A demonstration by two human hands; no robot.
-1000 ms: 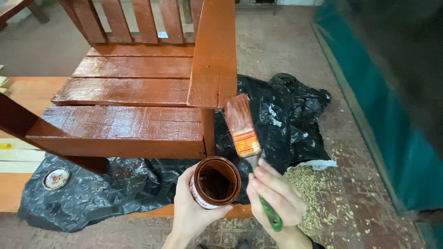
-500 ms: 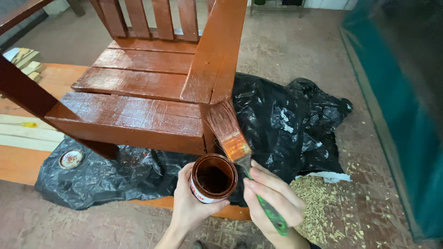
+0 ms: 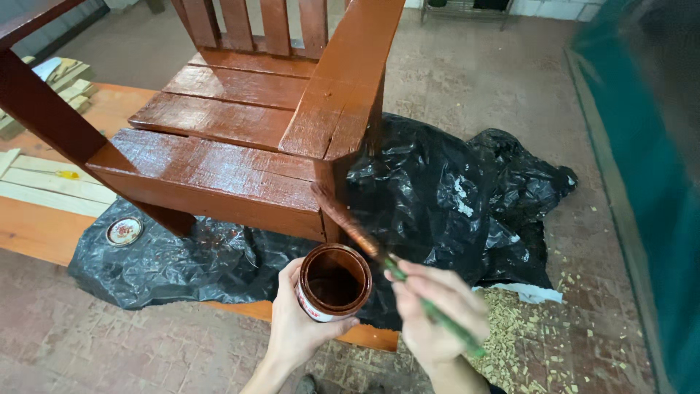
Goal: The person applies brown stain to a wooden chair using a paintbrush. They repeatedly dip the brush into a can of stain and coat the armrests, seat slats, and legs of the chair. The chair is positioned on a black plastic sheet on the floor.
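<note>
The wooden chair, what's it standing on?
The wooden chair stands on crumpled black plastic sheeting spread over an orange bench. The sheeting hides the bench beneath the legs.

Even, fairly bright overhead light is filling the scene, and shadows are staying soft and short. The wet, red-brown painted wooden chair [image 3: 240, 124] is throwing back pale streaks of glare along its seat slats and armrest. The crumpled black plastic sheet [image 3: 437, 197] is glinting with small white highlights across its folds. The paint-stained flat brush [image 3: 350, 226] is smearing slightly with motion blur. The wide lens is bending straight lines near the edges, and the teal surface [image 3: 656, 182] at the right is looking soft and out of focus.
</note>
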